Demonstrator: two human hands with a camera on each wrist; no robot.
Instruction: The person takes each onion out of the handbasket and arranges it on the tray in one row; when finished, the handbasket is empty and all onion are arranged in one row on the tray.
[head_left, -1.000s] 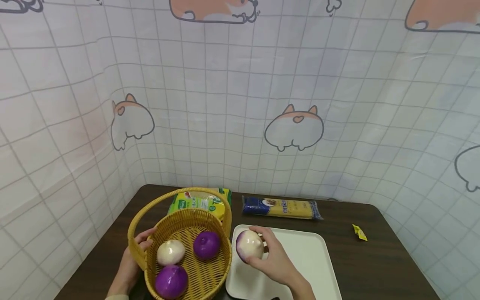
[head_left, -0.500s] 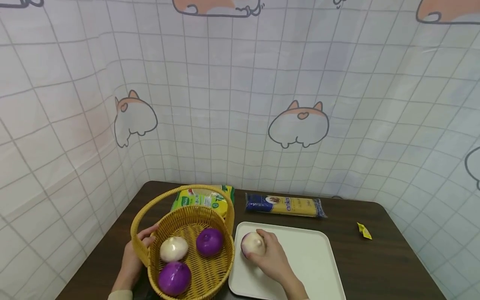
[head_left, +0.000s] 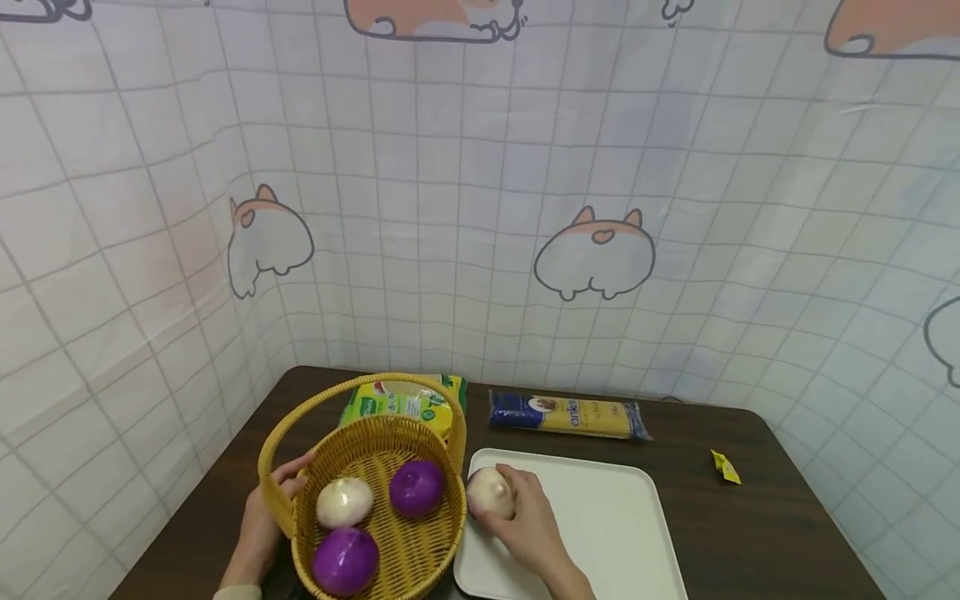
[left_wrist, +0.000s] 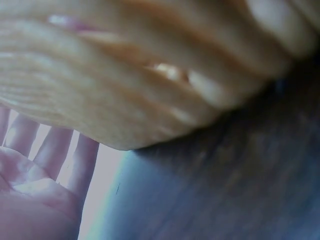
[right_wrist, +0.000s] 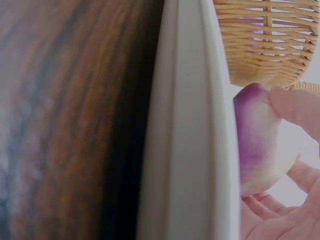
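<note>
In the head view a yellow wicker basket (head_left: pixel 416 546) with a tall handle holds two purple turnips (head_left: pixel 346 561) and a white one (head_left: pixel 344 502). My left hand (head_left: pixel 264 515) is at the basket's left side, by the foot of the handle; the left wrist view shows its fingers straight against the woven wall. With thumb and fingers my right hand (head_left: pixel 528 525) grips a white-and-purple turnip (head_left: pixel 491 492), pale tip up, over the left part of a white tray (head_left: pixel 592 521). The right wrist view has this turnip close beyond the tray's rim, with the basket behind.
A green and yellow packet (head_left: pixel 408 402) lies behind the basket. Further right is a blue and yellow pasta bag (head_left: pixel 570 415). A small yellow wrapper (head_left: pixel 725 467) sits on the dark table (head_left: pixel 757 533), near its right side. A patterned curtain (head_left: pixel 450 208) surrounds the table.
My right hand has lowered the turnip and moved it slightly left, close to the basket's rim. The left hand keeps its place beside the basket. The head view has shifted a little.
</note>
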